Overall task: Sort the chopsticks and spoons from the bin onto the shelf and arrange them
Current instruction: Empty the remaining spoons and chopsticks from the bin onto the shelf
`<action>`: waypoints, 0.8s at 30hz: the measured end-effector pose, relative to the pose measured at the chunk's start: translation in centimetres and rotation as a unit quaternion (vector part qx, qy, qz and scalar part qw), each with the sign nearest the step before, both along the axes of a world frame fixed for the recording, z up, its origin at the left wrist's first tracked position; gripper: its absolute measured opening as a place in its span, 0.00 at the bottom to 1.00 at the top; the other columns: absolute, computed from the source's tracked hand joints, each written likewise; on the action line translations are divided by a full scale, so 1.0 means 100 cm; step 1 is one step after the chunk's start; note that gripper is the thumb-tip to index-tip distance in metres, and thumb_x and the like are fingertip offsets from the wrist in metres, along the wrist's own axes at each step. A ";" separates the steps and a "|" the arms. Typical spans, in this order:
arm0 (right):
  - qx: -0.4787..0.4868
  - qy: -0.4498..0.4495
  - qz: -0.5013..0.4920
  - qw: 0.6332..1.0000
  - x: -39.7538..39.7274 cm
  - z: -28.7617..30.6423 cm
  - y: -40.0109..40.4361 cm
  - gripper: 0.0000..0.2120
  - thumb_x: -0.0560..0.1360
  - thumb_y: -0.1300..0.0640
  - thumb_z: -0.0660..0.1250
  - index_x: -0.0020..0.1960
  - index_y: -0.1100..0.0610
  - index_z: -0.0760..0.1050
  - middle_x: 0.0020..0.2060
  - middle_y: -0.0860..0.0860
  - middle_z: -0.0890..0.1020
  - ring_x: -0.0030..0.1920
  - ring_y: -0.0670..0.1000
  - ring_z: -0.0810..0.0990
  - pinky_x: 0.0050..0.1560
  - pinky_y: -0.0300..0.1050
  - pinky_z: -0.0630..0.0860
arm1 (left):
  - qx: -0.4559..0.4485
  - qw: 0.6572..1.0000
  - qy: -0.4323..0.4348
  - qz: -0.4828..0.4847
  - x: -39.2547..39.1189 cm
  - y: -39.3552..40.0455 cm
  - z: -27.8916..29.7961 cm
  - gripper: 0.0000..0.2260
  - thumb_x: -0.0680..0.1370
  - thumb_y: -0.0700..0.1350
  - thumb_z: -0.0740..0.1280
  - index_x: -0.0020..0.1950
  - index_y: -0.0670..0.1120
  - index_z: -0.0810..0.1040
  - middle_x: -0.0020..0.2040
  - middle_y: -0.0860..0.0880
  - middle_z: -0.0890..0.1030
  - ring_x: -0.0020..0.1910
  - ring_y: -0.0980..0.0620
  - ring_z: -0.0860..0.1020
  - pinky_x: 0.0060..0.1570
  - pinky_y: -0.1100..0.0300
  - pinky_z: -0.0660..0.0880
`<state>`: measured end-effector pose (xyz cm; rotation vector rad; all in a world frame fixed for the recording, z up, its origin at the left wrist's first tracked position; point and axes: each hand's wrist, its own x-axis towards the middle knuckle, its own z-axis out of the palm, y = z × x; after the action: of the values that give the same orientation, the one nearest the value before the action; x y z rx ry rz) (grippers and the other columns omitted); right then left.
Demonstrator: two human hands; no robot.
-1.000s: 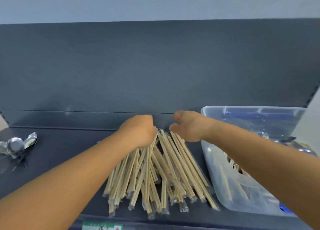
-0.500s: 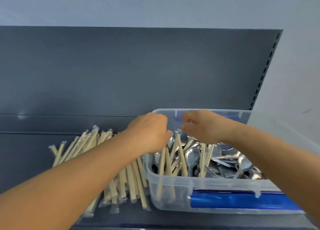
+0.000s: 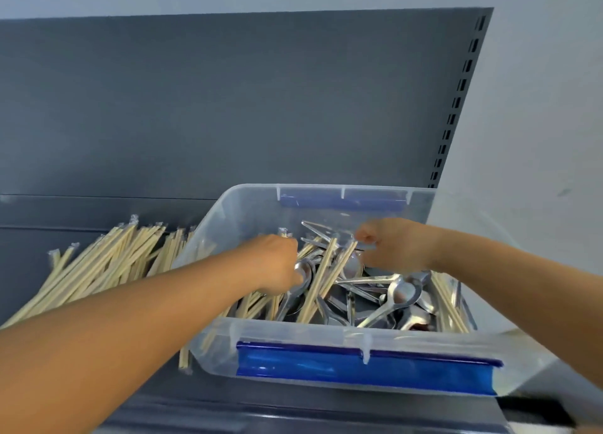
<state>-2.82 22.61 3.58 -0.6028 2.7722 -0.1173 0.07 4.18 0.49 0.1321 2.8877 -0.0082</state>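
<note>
Wooden chopsticks (image 3: 321, 281) meet both hands' curled fingers (image 3: 367, 237) (grip unclear) inside bin (image 3: 365, 365).

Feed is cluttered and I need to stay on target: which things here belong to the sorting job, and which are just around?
Job:
bin
chopsticks in bin
spoons
chopstick pile
shelf
left hand
right hand

Just around:
back panel
wall

view: single head cam, worn by the person
facing: forward and down, onto bin (image 3: 359, 355) on shelf (image 3: 49, 237)
range: close, arm's reach
overlap: none, one view
</note>
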 end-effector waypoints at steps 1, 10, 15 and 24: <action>0.018 0.000 0.006 1.000 -0.001 -0.003 0.004 0.21 0.79 0.53 0.60 0.71 0.53 0.65 0.68 0.50 0.69 0.67 0.52 0.68 0.64 0.43 0.65 | 0.002 1.000 -0.019 -0.006 -0.002 0.002 -0.003 0.20 0.78 0.53 0.63 0.67 0.45 0.69 0.60 0.45 0.76 0.53 0.47 0.75 0.49 0.55 0.74; 0.143 -0.085 0.020 0.986 -0.022 -0.036 0.026 0.30 0.69 0.57 0.73 0.67 0.61 0.67 0.60 0.55 0.78 0.57 0.55 0.78 0.60 0.51 0.75 | -0.026 0.996 -0.061 -0.059 -0.024 0.020 -0.023 0.29 0.74 0.52 0.70 0.70 0.45 0.63 0.56 0.47 0.72 0.50 0.48 0.74 0.46 0.56 0.74; 0.167 -0.070 0.013 0.983 -0.034 -0.054 0.036 0.13 0.70 0.57 0.71 0.54 0.59 0.79 0.49 0.53 0.83 0.51 0.53 0.81 0.51 0.43 0.77 | -0.013 0.997 -0.061 -0.044 -0.040 0.021 -0.028 0.13 0.75 0.44 0.69 0.55 0.41 0.73 0.44 0.46 0.75 0.42 0.49 0.75 0.33 0.61 0.70; 0.082 0.015 -0.017 0.996 -0.047 -0.042 0.037 0.09 0.75 0.62 0.59 0.37 0.54 0.72 0.39 0.50 0.76 0.45 0.51 0.74 0.45 0.41 0.71 | 0.061 0.993 0.053 -0.081 -0.062 0.025 0.004 0.12 0.81 0.46 0.57 0.50 0.41 0.78 0.46 0.44 0.78 0.42 0.48 0.71 0.42 0.61 0.69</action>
<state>-7.52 26.27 -0.58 -0.5202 2.7870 0.1118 -6.16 6.65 0.89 0.4011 2.9745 0.1366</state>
